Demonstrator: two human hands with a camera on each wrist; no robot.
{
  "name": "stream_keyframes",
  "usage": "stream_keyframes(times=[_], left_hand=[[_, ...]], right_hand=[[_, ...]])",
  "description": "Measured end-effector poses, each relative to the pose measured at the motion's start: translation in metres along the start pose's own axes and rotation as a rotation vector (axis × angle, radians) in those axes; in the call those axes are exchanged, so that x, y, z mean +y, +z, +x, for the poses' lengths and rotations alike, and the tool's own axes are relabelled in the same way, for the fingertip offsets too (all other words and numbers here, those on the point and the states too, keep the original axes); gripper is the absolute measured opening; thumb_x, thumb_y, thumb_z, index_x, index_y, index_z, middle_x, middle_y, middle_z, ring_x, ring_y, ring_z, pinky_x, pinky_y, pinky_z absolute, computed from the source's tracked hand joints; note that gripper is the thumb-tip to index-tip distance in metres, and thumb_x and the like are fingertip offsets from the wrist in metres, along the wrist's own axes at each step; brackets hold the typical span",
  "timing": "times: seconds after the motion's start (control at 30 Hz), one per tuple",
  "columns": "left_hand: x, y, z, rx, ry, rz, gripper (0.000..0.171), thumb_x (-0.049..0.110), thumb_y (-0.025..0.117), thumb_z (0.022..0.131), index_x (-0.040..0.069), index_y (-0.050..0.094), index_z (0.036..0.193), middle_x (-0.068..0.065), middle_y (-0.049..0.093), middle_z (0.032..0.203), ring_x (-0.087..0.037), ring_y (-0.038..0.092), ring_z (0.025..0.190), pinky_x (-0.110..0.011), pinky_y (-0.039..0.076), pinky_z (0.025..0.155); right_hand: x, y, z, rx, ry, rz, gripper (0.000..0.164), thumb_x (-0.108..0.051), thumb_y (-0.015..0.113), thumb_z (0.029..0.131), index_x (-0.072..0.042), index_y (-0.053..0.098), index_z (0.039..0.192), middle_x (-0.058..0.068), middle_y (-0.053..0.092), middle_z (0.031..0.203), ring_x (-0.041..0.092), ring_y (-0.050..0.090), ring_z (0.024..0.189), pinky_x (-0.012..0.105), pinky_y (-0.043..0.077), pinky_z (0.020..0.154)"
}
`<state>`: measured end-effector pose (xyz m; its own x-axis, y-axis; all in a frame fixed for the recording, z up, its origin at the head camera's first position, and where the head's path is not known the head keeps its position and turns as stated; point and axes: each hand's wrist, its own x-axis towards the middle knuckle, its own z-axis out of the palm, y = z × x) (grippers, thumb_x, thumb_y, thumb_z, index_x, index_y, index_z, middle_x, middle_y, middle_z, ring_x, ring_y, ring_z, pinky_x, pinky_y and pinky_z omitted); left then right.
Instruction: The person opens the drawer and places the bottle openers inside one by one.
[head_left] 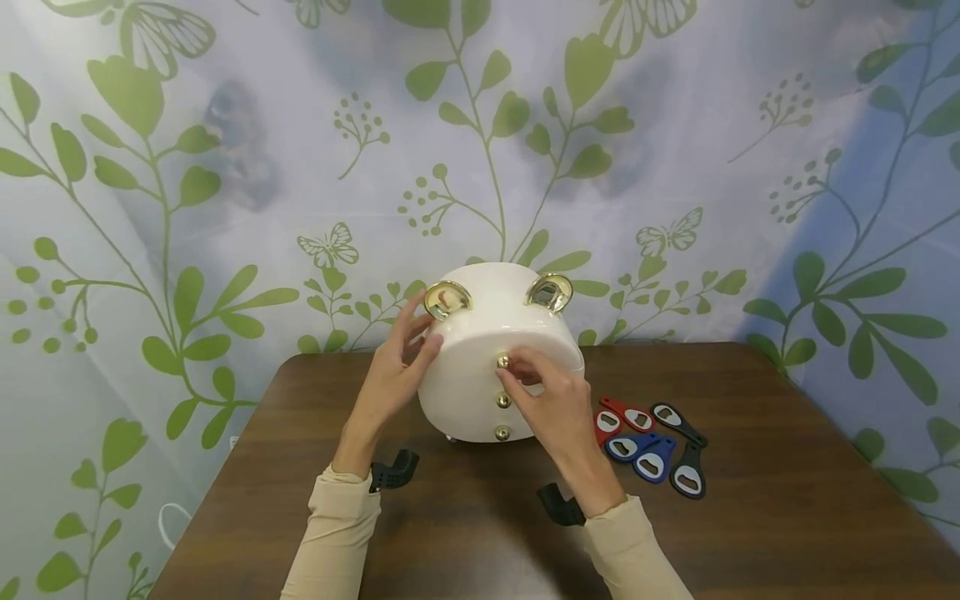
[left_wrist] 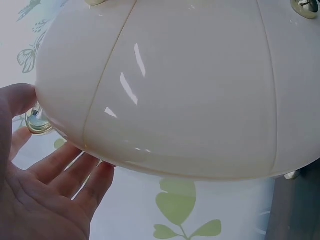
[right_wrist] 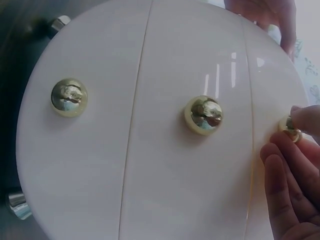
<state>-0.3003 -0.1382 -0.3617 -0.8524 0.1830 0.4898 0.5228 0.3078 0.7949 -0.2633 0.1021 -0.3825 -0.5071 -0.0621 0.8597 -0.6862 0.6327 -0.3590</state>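
Right hand (head_left: 551,400) on knob (head_left: 502,362), table (head_left: 465,525) room before box (head_left: 461,383) edge

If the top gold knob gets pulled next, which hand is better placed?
Probably the right hand: its thumb and fingers pinch the top knob. The left hand touches the white box at its side, better placed for steadying.

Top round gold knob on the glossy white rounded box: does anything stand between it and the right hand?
Nothing visible does: the right hand pinches the top knob directly. The flat red, blue and black bottle openers lie to the right of the white box.
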Motion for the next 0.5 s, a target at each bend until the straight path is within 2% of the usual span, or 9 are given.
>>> stream_keyframes(times=[0.27, 0.5], left_hand=[[0.0008, -0.0003, -0.0007, -0.005, 0.009, -0.018, 0.067, 0.027, 0.061, 0.105, 0.037, 0.029, 0.163, -0.016, 0.053, 0.152, -0.027, 0.05, 0.143, -0.047, 0.045, 0.117], [0.0017, -0.0011, -0.0005, -0.009, 0.008, -0.016, 0.067, 0.027, 0.061, 0.106, 0.037, 0.028, 0.163, -0.016, 0.053, 0.151, -0.03, 0.054, 0.14, -0.05, 0.045, 0.116]], right_hand=[[-0.0001, 0.0034, -0.0018, -0.003, 0.027, 0.011, 0.027, -0.019, 0.089, 0.083, -0.01, 0.072, 0.102, 0.001, 0.079, 0.086, 0.014, 0.077, 0.075, 0.037, 0.064, 0.066], [0.0016, 0.0067, -0.0028, 0.031, 0.02, 0.024, 0.027, -0.017, 0.089, 0.082, -0.009, 0.072, 0.102, 0.001, 0.079, 0.085, 0.015, 0.077, 0.074, 0.037, 0.064, 0.066]])
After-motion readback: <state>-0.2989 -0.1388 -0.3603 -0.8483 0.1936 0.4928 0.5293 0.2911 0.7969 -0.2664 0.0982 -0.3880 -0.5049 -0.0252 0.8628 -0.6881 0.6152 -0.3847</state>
